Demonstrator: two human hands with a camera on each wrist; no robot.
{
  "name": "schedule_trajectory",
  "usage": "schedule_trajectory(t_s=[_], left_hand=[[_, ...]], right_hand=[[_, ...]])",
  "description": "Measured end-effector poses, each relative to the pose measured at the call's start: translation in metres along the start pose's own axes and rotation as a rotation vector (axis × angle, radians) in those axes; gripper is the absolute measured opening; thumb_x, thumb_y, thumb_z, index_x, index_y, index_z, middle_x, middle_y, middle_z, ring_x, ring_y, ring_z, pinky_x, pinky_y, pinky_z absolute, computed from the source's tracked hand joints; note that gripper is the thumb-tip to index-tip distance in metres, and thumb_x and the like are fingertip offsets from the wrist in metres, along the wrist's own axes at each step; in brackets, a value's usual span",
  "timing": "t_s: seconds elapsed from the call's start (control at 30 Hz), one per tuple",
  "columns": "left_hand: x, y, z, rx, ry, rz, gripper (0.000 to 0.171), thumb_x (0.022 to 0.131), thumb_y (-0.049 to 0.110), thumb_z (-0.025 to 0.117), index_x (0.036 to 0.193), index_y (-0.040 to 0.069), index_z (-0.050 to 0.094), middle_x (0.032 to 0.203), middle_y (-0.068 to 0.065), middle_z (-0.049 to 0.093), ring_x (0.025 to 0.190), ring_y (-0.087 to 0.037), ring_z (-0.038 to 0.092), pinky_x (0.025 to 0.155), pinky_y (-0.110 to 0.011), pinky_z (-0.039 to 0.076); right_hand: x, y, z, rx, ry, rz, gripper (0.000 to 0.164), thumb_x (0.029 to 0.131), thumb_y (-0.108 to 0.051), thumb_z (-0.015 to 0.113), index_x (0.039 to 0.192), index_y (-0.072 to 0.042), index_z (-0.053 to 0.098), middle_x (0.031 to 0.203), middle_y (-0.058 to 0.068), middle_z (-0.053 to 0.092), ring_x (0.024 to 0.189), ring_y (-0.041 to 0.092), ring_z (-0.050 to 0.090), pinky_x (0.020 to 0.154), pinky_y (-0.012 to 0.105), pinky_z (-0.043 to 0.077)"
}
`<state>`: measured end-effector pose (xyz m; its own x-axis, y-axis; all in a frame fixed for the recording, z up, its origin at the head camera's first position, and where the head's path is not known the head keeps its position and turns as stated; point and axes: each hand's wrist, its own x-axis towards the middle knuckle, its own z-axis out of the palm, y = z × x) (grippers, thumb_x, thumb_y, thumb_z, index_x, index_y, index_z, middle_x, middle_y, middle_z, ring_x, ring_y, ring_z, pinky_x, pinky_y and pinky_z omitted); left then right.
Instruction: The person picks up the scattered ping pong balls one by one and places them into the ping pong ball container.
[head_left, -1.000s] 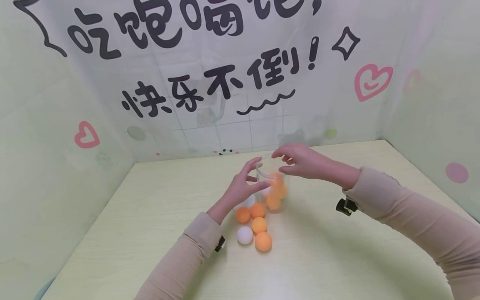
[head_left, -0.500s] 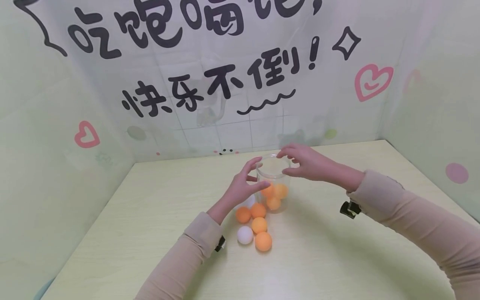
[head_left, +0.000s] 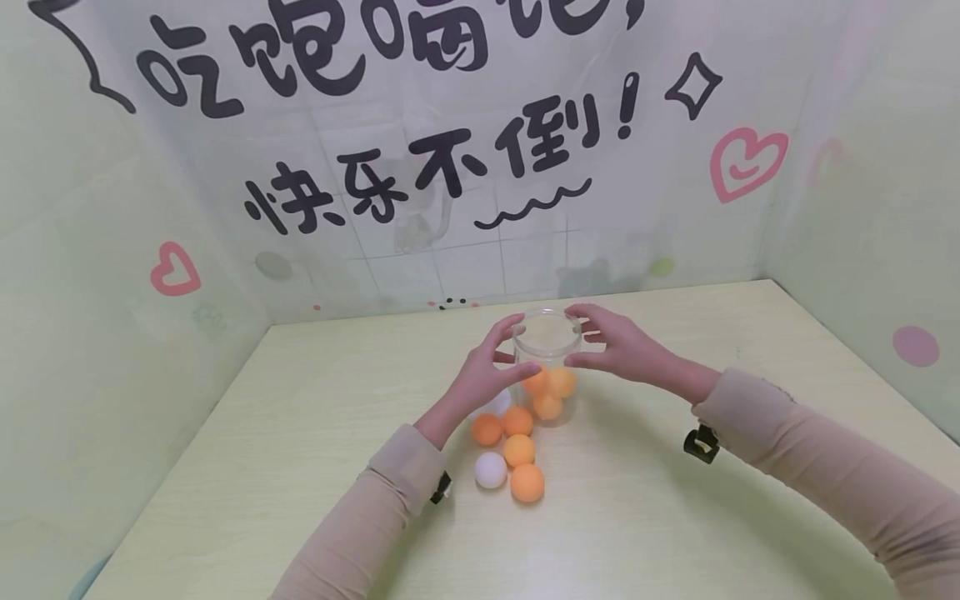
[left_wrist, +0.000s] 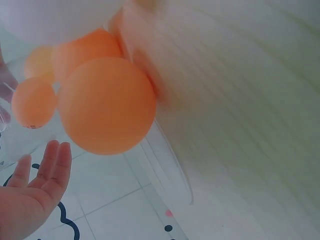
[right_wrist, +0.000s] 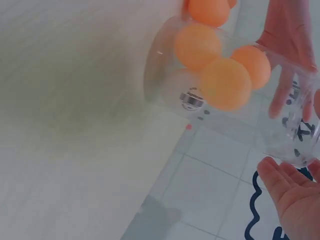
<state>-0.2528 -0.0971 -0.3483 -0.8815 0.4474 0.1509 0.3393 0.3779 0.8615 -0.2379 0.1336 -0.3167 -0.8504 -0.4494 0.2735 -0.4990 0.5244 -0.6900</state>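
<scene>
A clear cylindrical jar (head_left: 551,343) stands upright on the table, with several orange ping-pong balls (head_left: 548,406) in its lower part. A white ball (right_wrist: 182,92) with a printed mark also shows inside it in the right wrist view. My left hand (head_left: 483,367) holds the jar's left upper side, fingers behind and thumb in front. On the opposite side, my right hand (head_left: 618,343) curves round the jar just below its rim. Outside the jar, more orange balls (head_left: 527,483) and a white ball (head_left: 491,470) lie in front and to the left. Another white ball (head_left: 500,403) is partly hidden by my left hand.
The pale wooden table (head_left: 300,442) ends at a back wall sheet (head_left: 465,258) with dark lettering. Side walls (head_left: 862,250) stand to the left and right. Loose balls cluster close to the left forearm.
A blurred orange ball dropped into the jar and settled among the others. My right hand moved from over the opening to the jar's right side. My left hand stayed in place.
</scene>
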Motion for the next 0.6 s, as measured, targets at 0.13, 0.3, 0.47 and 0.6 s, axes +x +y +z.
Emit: schedule_trajectory(t_s=[0.13, 0.3, 0.47, 0.6], left_hand=[[0.000, 0.000, 0.000, 0.001, 0.002, -0.001, 0.074, 0.079, 0.040, 0.069, 0.140, 0.034, 0.028, 0.141, -0.005, 0.041, 0.106, -0.029, 0.056, 0.086, -0.044, 0.047], [0.000, 0.000, 0.000, -0.001, 0.006, 0.002, 0.073, 0.079, 0.040, 0.069, 0.140, 0.035, 0.028, 0.141, -0.004, 0.041, 0.106, -0.028, 0.056, 0.087, -0.045, 0.046], [0.000, -0.001, 0.001, 0.008, 0.012, -0.005, 0.073, 0.080, 0.040, 0.069, 0.140, 0.036, 0.028, 0.141, -0.003, 0.041, 0.106, -0.028, 0.056, 0.086, -0.045, 0.046], [0.000, -0.001, 0.001, 0.010, 0.013, -0.009, 0.073, 0.080, 0.039, 0.068, 0.140, 0.036, 0.028, 0.141, -0.003, 0.041, 0.106, -0.028, 0.056, 0.087, -0.046, 0.046]], right_hand=[[-0.004, 0.012, 0.015, 0.096, 0.053, -0.014, 0.072, 0.077, -0.013, 0.073, 0.134, 0.005, 0.033, 0.135, 0.025, 0.039, 0.116, 0.040, 0.048, 0.094, 0.047, 0.042], [-0.007, 0.023, 0.032, 0.151, 0.084, -0.054, 0.077, 0.078, -0.011, 0.072, 0.138, 0.000, 0.025, 0.141, 0.023, 0.030, 0.124, 0.041, 0.039, 0.098, 0.048, 0.037], [-0.007, 0.032, 0.044, 0.206, 0.109, -0.126, 0.082, 0.079, -0.003, 0.069, 0.140, -0.003, 0.016, 0.143, 0.027, 0.024, 0.125, 0.046, 0.035, 0.096, 0.053, 0.037], [-0.006, 0.036, 0.047, 0.223, 0.124, -0.167, 0.081, 0.078, 0.001, 0.068, 0.139, -0.003, 0.015, 0.142, 0.028, 0.026, 0.123, 0.048, 0.035, 0.093, 0.054, 0.039]])
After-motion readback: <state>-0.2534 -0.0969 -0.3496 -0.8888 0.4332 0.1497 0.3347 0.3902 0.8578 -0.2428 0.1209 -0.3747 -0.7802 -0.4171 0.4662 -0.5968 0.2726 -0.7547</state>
